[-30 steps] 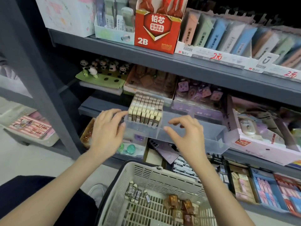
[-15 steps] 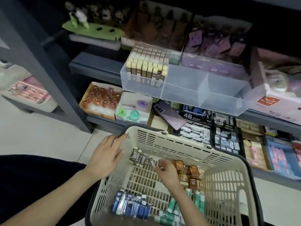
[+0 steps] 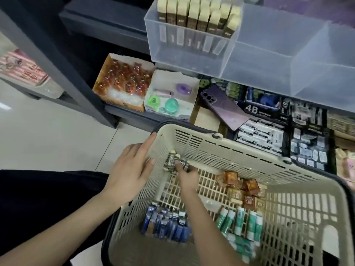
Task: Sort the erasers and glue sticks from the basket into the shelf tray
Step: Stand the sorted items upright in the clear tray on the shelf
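A beige plastic basket (image 3: pixel 249 156) sits low in front of me. Inside lie brown-sleeved 2B erasers (image 3: pixel 171 162) at the far left, orange-wrapped erasers (image 3: pixel 242 187) to the right, blue erasers (image 3: pixel 167 225) and green-and-white glue sticks (image 3: pixel 238 221) near me. My right hand (image 3: pixel 186 177) reaches into the basket, its fingers closing round the 2B erasers. My left hand (image 3: pixel 130 171) rests with straight fingers on the basket's left rim. The clear shelf tray (image 3: pixel 269 60) juts out above, with matching brown erasers (image 3: pixel 197 18) standing in its left compartment and two bare compartments to the right.
Under the tray the lower shelf holds an orange-wrapped goods box (image 3: pixel 123 83), a white box of small toys (image 3: pixel 171 95), a purple phone (image 3: pixel 224 108) and black 4B eraser boxes (image 3: pixel 261 120). A grey shelf post (image 3: pixel 63 70) stands left, with pale floor beside it.
Both hands came down from the shelf tray to the basket. My view dropped and moved closer. My right hand has shifted left onto the 2B erasers.
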A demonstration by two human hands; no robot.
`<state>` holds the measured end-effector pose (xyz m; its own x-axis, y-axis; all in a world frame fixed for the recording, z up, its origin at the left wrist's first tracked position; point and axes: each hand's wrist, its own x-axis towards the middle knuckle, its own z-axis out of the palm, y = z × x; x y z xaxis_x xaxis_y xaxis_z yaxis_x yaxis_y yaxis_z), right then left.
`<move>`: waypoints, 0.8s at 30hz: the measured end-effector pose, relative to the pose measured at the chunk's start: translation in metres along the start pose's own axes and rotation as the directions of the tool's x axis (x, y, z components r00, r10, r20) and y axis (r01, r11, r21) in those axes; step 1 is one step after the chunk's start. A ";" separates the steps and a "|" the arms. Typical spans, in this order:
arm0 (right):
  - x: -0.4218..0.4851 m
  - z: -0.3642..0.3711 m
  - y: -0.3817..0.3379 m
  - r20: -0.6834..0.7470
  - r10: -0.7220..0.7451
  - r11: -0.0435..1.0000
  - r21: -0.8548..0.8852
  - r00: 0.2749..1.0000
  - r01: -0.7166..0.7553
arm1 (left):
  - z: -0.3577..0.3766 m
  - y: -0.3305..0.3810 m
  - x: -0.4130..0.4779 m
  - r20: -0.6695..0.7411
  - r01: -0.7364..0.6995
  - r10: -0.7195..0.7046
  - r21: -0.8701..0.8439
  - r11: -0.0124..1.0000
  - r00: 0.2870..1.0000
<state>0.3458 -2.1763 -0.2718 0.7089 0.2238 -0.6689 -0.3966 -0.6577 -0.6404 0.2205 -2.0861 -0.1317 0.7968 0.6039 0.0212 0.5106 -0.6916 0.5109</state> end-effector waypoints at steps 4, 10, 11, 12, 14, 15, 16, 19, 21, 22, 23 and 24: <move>0.004 -0.004 -0.006 0.038 -0.013 0.998 0.055 0.999 0.011 | 0.001 0.001 0.002 0.011 0.012 -0.012 0.011 1.000 1.000; 0.003 0.005 -0.010 0.122 0.011 0.956 0.291 0.993 -0.046 | 0.001 0.001 0.001 0.004 0.033 -0.033 -0.023 0.999 0.999; 0.003 0.007 -0.010 0.123 -0.003 0.965 0.260 0.992 -0.029 | 0.001 0.002 0.001 0.003 0.034 -0.034 -0.027 0.999 0.999; 0.002 0.010 -0.011 0.109 -0.025 0.980 0.197 0.994 0.003 | 0.001 0.002 0.001 0.002 0.032 -0.032 -0.030 0.999 0.999; 0.001 0.012 -0.012 0.098 -0.043 0.998 0.055 0.994 0.038 | 0.001 0.002 0.002 0.000 0.029 -0.029 -0.043 0.999 1.000; -0.001 0.012 -0.013 0.107 -0.047 0.999 0.031 0.993 0.044 | 0.001 0.002 0.002 0.002 0.030 -0.030 -0.053 0.998 1.000; -0.002 0.011 -0.013 0.115 -0.065 0.997 0.037 0.991 0.061 | 0.001 0.002 0.002 0.005 0.032 -0.031 -0.061 0.998 0.999; -0.003 0.011 -0.009 0.145 -0.094 0.990 0.114 0.985 0.078 | 0.002 0.001 0.002 0.006 0.025 -0.024 -0.063 0.998 1.000; -0.007 0.013 -0.007 0.154 -0.129 0.986 0.127 0.980 0.110 | 0.003 0.000 0.002 0.005 0.023 -0.023 -0.074 0.997 1.000; -0.008 0.014 -0.006 0.154 -0.153 0.982 0.137 0.976 0.132 | 0.003 0.000 0.002 0.005 0.022 -0.022 -0.079 0.997 1.000; -0.009 0.015 -0.005 0.154 -0.175 0.976 0.157 0.973 0.151 | 0.003 -0.001 0.002 0.002 0.019 -0.019 -0.081 0.997 1.000; -0.010 0.015 -0.005 0.149 -0.202 0.967 0.189 0.968 0.173 | 0.003 -0.001 0.002 -0.004 0.014 -0.015 -0.080 0.997 1.000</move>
<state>0.3323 -2.1650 -0.2679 0.6795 0.4563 -0.5744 -0.3712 -0.4615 -0.8057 0.2225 -2.0856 -0.1350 0.7878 0.6157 0.0172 0.4947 -0.6491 0.5779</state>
